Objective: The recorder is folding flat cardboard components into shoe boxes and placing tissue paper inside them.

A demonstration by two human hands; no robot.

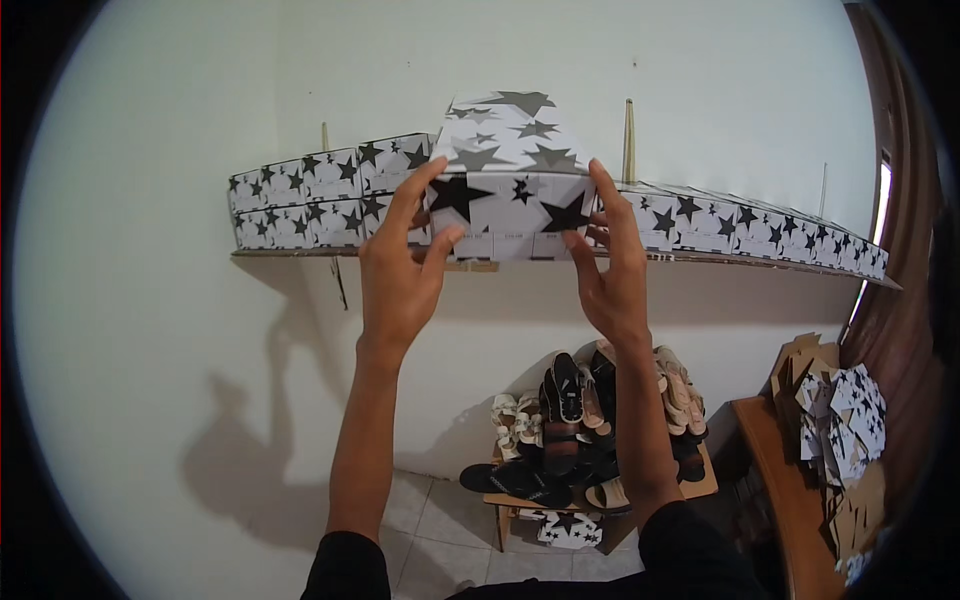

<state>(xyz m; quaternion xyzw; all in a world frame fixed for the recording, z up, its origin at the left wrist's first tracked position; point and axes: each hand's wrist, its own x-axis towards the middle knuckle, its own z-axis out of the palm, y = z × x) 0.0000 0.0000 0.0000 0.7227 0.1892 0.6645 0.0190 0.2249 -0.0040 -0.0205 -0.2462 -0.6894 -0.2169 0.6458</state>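
Observation:
A white shoe box (512, 200) printed with black stars is held level in front of me at shelf height. My left hand (402, 270) grips its left end, with the thumb on the front face and the fingers along the side. At the right end, my right hand (616, 275) holds it the same way. Behind and to the left stand matching boxes (330, 174) stacked two high. A single row of the same boxes (700, 222) runs off to the right. The held box hides the part of the shelf behind it.
The wall shelf (560, 267) spans the view. Below, a small wooden bench (705, 480) carries a pile of sandals (565, 400), with a star-printed box (570, 530) underneath. At the right, flattened star-printed cardboard (845, 420) lies on a brown table (770, 440) beside a dark curtain (915, 200).

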